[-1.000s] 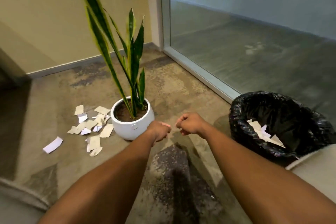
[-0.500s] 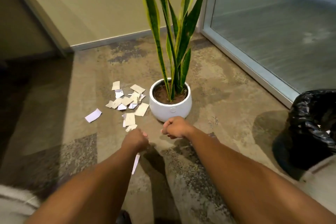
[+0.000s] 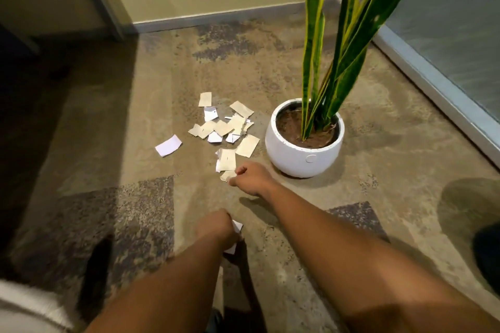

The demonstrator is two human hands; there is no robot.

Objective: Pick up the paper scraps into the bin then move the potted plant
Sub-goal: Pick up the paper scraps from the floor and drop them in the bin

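Looking at the floor, the paper scraps [image 3: 226,127] lie in a loose heap just left of the potted plant [image 3: 305,140], with one single piece [image 3: 168,145] apart further left. The left hand [image 3: 216,228] has its fingers curled round a small white scrap [image 3: 237,225]; the right hand [image 3: 251,178] is clenched, reaching to the nearest scrap [image 3: 228,175], and I cannot tell if it pinches it. The scraps are probably very light, thin and easy to bend, so pinch each at an edge. The pot seems heavy, smooth and breakable; better to hold it under the round body with both hands, not by the leaves.
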